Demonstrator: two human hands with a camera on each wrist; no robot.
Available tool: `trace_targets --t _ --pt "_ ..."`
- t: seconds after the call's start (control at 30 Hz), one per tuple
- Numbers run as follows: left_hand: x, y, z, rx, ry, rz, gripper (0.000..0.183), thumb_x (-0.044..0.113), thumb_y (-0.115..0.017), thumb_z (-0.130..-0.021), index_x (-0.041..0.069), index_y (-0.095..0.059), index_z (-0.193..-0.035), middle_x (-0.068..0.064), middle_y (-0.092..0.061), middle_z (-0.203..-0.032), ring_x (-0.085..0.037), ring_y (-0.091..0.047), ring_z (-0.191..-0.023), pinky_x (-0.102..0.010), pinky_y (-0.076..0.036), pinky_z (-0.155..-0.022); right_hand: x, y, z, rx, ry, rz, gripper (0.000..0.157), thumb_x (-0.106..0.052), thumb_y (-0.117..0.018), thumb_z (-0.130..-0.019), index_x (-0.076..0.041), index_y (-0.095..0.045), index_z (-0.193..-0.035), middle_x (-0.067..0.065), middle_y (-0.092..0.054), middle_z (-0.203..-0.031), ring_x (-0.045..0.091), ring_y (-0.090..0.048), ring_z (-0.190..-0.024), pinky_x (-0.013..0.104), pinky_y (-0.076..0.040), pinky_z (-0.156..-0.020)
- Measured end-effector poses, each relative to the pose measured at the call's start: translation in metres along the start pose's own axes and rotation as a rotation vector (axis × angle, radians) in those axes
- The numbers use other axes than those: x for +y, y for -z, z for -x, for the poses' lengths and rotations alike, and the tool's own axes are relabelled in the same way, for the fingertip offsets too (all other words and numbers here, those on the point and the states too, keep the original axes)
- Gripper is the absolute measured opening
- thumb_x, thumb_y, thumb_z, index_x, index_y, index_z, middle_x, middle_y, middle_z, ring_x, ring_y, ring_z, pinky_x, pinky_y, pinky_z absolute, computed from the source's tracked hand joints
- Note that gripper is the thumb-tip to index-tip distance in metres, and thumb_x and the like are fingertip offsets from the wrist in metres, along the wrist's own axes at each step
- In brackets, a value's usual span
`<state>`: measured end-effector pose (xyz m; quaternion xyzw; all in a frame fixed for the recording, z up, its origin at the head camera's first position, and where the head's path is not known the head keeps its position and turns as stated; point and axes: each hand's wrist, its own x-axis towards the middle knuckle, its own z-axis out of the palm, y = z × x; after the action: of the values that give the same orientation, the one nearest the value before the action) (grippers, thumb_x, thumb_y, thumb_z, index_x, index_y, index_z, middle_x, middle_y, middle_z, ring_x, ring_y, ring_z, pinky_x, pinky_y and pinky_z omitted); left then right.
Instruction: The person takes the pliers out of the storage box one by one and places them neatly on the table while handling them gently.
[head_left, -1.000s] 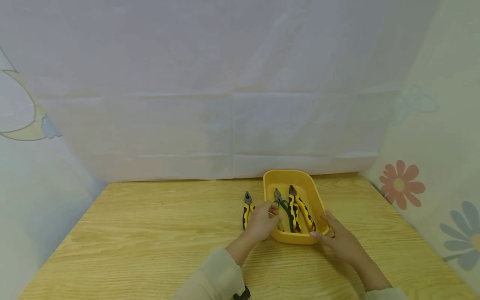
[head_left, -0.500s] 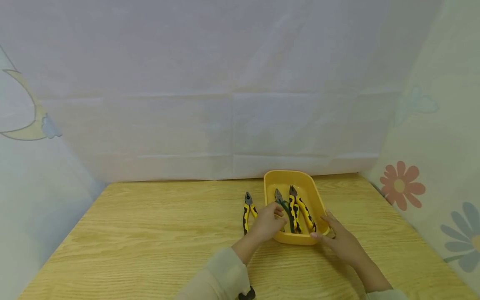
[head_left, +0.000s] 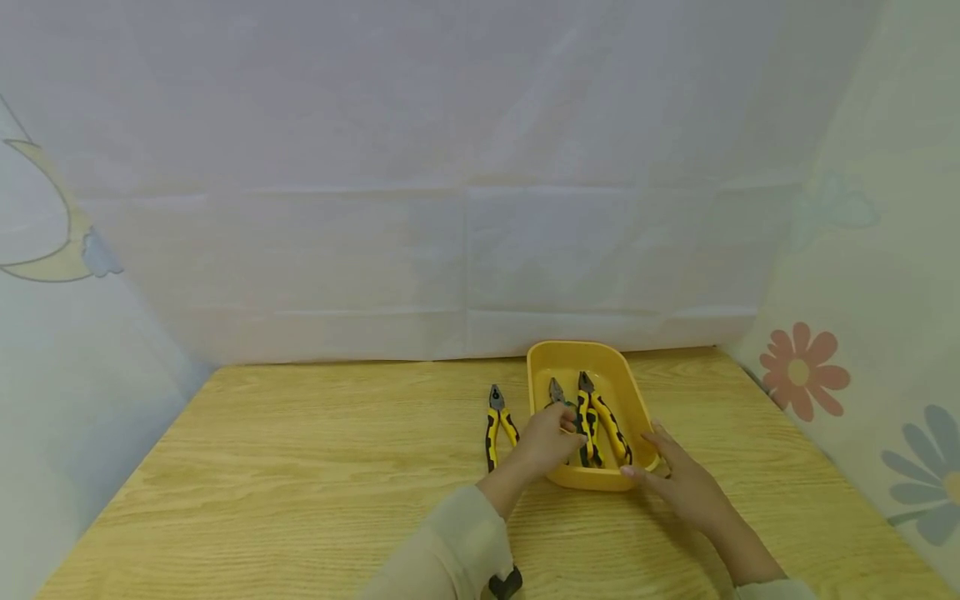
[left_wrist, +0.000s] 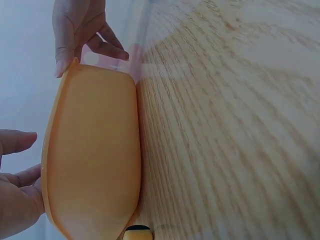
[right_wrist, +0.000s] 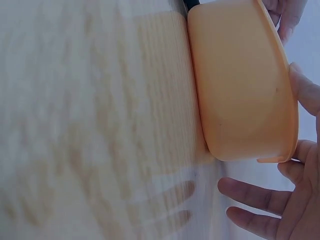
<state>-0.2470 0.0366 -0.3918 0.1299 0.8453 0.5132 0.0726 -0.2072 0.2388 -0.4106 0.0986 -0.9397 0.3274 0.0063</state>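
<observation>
Handling the green pliers [head_left: 556, 390] inside the box [head_left: 588, 478] seems the step in hand: over the box's left side the left hand [head_left: 544, 438] bends its fingers beside them, though whether it grips them I cannot tell, while the right hand [head_left: 678, 486] pinches the box's near right corner. Yellow pliers [head_left: 611, 427] lie inside the box, another pair [head_left: 497, 400] left of it; the next move likely calls for a steady box
</observation>
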Motion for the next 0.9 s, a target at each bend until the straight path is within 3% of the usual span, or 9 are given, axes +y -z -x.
trace_targets --t 0.37,0.57,0.73,0.9 --pt "0.005 -0.006 -0.010 -0.013 0.036 -0.077 0.031 0.015 -0.060 -0.082 0.004 -0.051 -0.109 -0.001 -0.053 -0.091 -0.011 -0.051 -0.076 -0.023 -0.045 -0.057 0.001 0.002 0.000 -0.004 -0.004 0.002 0.072 -0.045 -0.051 -0.083 0.001 -0.027 -0.133 0.023 -0.008 -0.140 0.048 -0.029 -0.112 0.060 -0.033 -0.080" --pt "0.010 -0.009 -0.014 -0.042 0.085 -0.189 0.035 0.017 -0.059 -0.082 0.000 -0.049 -0.111 -0.006 -0.056 -0.092 -0.011 -0.049 -0.054 -0.023 -0.043 -0.049 0.002 0.001 0.000 -0.009 -0.005 0.000 0.072 -0.045 -0.051 -0.083 0.001 -0.027 -0.133 0.023 -0.007 -0.140 0.049 -0.029 -0.112 0.061 -0.033 -0.080" --pt "0.010 -0.014 -0.018 -0.045 0.148 -0.186 0.038 0.020 -0.060 -0.082 0.001 -0.049 -0.113 -0.009 -0.056 -0.102 -0.012 -0.046 -0.046 -0.024 -0.042 -0.049 0.002 0.000 -0.001 -0.011 -0.009 -0.005 0.072 -0.045 -0.050 -0.083 0.000 -0.026 -0.133 0.021 -0.006 -0.140 0.048 -0.028 -0.113 0.062 -0.031 -0.080" --pt "0.010 -0.018 -0.020 -0.024 0.158 -0.203 0.039 0.021 -0.061 -0.081 0.002 -0.050 -0.114 -0.008 -0.056 -0.103 -0.014 -0.051 -0.060 -0.026 -0.044 -0.053 0.000 -0.001 -0.001 -0.019 -0.018 -0.003 0.073 -0.047 -0.050 -0.083 0.000 -0.026 -0.133 0.021 -0.006 -0.140 0.048 -0.027 -0.114 0.063 -0.030 -0.081"
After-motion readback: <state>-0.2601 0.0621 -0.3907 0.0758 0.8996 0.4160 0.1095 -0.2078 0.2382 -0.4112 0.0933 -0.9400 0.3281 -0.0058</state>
